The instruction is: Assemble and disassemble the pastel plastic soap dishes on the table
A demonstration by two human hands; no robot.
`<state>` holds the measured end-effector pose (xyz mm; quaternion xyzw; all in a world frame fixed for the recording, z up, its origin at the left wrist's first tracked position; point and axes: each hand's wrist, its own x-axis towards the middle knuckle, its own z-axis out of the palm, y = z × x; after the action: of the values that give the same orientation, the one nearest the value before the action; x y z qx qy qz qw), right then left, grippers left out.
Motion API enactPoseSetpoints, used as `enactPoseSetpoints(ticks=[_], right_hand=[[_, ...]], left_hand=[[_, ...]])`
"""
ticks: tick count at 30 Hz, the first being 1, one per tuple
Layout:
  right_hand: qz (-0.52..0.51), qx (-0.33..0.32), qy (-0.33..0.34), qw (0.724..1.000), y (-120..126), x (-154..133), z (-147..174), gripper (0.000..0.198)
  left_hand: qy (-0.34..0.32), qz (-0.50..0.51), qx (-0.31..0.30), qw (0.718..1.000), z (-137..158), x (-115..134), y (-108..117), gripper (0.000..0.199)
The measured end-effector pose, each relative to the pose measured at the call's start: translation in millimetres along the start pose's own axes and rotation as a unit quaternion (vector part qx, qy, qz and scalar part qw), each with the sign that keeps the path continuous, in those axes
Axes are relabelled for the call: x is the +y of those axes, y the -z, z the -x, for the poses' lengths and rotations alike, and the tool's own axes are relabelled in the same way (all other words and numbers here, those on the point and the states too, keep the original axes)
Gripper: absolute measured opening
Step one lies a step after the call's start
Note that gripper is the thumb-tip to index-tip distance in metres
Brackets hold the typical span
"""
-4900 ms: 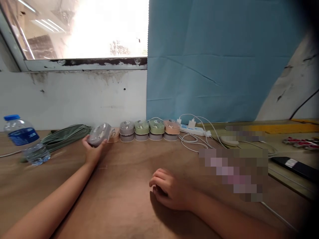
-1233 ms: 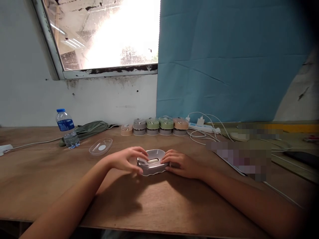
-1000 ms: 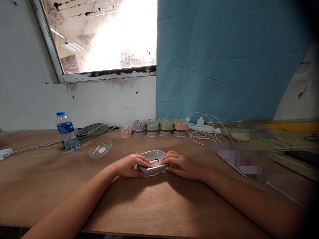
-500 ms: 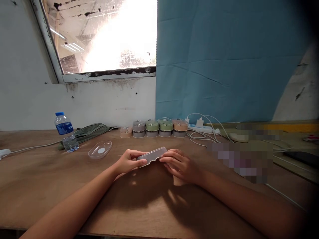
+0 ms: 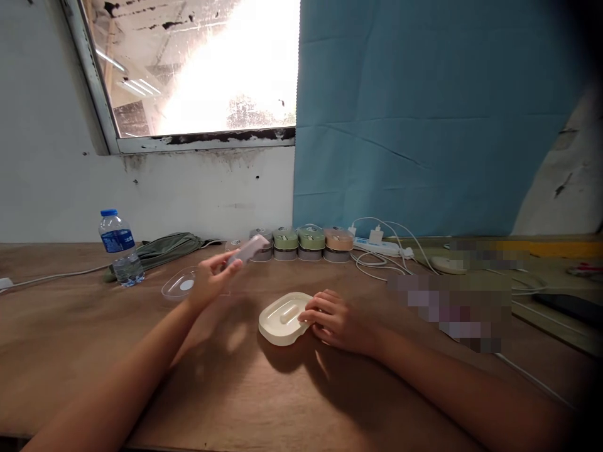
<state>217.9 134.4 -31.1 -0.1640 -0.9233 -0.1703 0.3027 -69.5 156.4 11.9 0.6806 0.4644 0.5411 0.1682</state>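
Observation:
My left hand (image 5: pixel 214 276) is raised over the table, pinching a shallow grey plastic piece (image 5: pixel 245 251) between thumb and fingers; the piece is tilted and slightly blurred. In my right hand (image 5: pixel 332 320), the fingertips grip the right edge of a cream oval plastic tray (image 5: pixel 277 326). A long raised ridge runs along the tray's middle, and its front rim has a notch. Behind my left hand lies a clear oval lid (image 5: pixel 173 290) with a white round sticker, partly covered by the hand.
At the back, several oval boxes, among them a green box (image 5: pixel 285 242) and a peach box (image 5: pixel 338 242), stand in a row. A water bottle (image 5: pixel 120 251) and a folded grey-green cloth (image 5: pixel 169 248) are on the left. A power strip (image 5: pixel 377 246) with white cables sits right of the boxes.
The grey piece, held between both hands before, has moved left and up with my left hand. The cream tray now shows in my right hand, apart from it.

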Motion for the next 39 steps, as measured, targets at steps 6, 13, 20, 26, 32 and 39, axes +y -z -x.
enactPoseSetpoints(ticks=[6,13,20,26,32,39], right_hand=[[0.000,-0.025,-0.005,1.000,-1,-2,1,0.017],[0.012,-0.036,-0.003,0.999,-3,-1,2,0.016],[0.003,-0.040,-0.005,0.999,-1,-1,2,0.016],[-0.006,-0.048,-0.009,0.999,-1,-1,2,0.017],[-0.008,-0.045,-0.016,0.999,0,-2,1,0.019],[-0.002,-0.046,-0.021,0.999,-3,-1,2,0.015]], left_hand=[[0.077,-0.249,0.117,0.958,-56,-37,45,0.047],[0.171,-0.503,-0.041,0.846,-105,-92,42,0.039],[0.204,-0.517,-0.101,0.825,-116,-120,29,0.039],[0.196,-0.531,-0.133,0.814,-119,-136,25,0.041],[0.164,-0.537,-0.136,0.816,-113,-133,26,0.045],[0.032,-0.507,-0.162,0.846,-120,-107,-12,0.060]])
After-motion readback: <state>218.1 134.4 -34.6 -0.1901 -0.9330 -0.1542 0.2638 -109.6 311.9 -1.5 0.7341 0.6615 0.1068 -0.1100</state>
